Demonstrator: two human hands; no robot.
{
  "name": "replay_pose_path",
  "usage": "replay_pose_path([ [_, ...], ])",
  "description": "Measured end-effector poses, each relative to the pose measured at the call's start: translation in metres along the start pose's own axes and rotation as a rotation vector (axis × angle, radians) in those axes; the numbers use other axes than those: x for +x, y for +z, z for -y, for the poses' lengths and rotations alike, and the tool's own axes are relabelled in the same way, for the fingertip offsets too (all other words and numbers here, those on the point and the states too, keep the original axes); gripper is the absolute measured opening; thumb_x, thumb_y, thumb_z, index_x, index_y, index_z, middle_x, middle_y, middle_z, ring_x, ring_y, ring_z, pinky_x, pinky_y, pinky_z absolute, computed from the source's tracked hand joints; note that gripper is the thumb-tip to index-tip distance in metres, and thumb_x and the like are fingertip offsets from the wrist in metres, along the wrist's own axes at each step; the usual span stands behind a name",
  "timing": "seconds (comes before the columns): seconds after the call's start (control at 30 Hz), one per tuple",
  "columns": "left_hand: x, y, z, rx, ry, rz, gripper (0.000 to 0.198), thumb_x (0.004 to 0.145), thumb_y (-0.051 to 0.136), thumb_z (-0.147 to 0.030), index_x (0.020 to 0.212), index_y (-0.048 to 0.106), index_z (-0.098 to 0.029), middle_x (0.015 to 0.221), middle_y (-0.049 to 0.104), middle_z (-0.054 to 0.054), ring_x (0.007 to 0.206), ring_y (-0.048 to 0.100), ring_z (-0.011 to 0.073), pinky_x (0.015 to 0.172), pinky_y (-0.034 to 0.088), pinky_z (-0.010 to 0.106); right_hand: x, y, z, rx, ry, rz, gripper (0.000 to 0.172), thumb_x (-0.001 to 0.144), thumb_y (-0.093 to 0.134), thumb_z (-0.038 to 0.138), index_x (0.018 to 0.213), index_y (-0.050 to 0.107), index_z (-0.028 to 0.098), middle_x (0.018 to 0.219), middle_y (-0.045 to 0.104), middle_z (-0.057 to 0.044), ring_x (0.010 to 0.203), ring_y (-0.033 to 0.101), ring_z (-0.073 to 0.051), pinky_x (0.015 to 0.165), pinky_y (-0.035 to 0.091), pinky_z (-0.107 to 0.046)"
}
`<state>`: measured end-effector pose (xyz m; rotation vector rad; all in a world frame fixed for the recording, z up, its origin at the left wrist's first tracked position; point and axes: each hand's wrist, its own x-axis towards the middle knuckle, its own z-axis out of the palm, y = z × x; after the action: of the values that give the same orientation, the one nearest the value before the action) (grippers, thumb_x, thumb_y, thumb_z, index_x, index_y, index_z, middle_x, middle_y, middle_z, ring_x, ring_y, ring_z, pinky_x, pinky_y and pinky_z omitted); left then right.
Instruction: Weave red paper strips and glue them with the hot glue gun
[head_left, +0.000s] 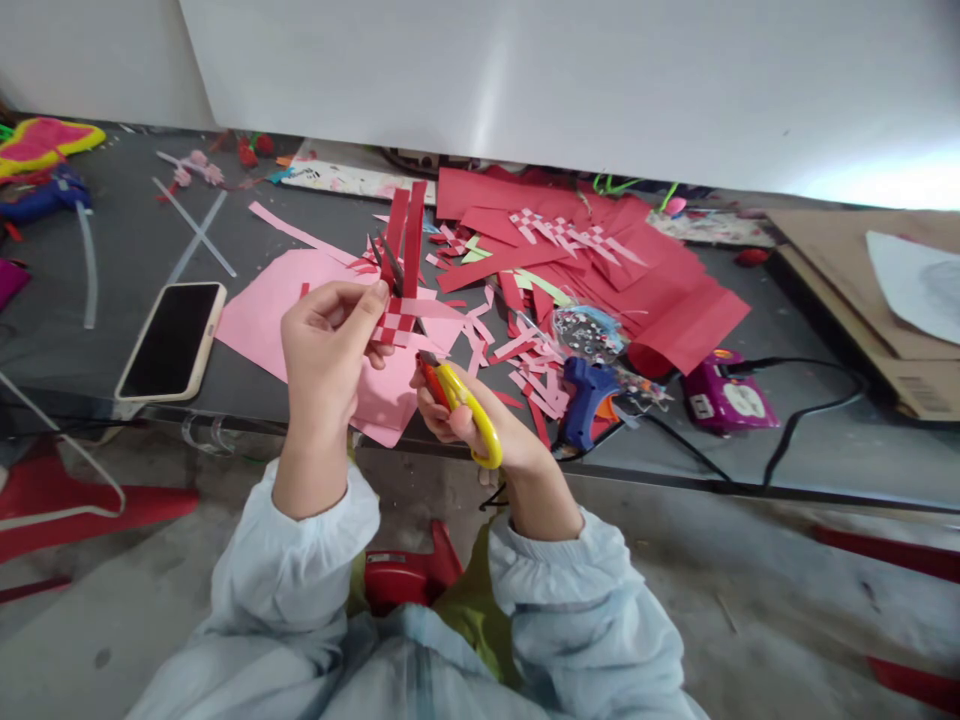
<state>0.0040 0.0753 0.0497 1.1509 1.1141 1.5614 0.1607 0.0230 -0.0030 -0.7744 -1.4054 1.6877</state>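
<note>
My left hand pinches a woven piece of red and pink paper strips; long red strips stick up from it. My right hand grips yellow-handled scissors, whose dark blades reach up to the left and are open around the red strips just above the weave. Both hands hover over the near edge of the dark table, above a pink paper sheet.
A phone lies left of the pink sheet. Red paper sheets, cut strips, a blue glue gun and a purple device with a black cable lie to the right. Cardboard sits far right. Red stools stand below.
</note>
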Motion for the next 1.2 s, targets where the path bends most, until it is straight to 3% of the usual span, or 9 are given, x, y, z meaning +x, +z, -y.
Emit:
replay_pose_path([
  [0.6, 0.0, 0.0, -0.001, -0.015, 0.043, 0.006, 0.021, 0.077, 0.079, -0.036, 0.068, 0.067, -0.021, 0.052, 0.059, -0.006, 0.037, 0.051, 0.0056, 0.034, 0.038, 0.018, -0.001, 0.0, -0.005, 0.051, -0.009, 0.04, 0.05, 0.08, 0.06, 0.07, 0.098, 0.044, 0.025, 0.079, 0.033, 0.005, 0.057, 0.027, -0.007, 0.046, 0.02, -0.023],
  [0.77, 0.004, -0.002, 0.004, -0.049, 0.092, -0.003, 0.021, 0.072, 0.082, -0.035, 0.066, 0.068, -0.02, 0.048, 0.057, -0.007, 0.033, 0.049, 0.0061, 0.03, 0.037, 0.017, 0.0, -0.003, -0.009, 0.063, -0.054, 0.068, 0.047, 0.083, 0.059, 0.067, 0.093, 0.042, 0.024, 0.077, 0.032, 0.005, 0.057, 0.026, -0.006, 0.046, 0.021, -0.022],
  [1.2, 0.005, -0.002, 0.004, -0.048, 0.145, -0.012, 0.011, 0.071, 0.077, -0.02, 0.064, 0.069, -0.019, 0.048, 0.059, -0.007, 0.031, 0.05, 0.0057, 0.027, 0.038, 0.014, 0.0, -0.001, -0.007, 0.063, 0.008, 0.05, 0.053, 0.081, 0.06, 0.069, 0.106, 0.047, 0.024, 0.076, 0.031, 0.006, 0.056, 0.026, -0.006, 0.044, 0.018, -0.023],
])
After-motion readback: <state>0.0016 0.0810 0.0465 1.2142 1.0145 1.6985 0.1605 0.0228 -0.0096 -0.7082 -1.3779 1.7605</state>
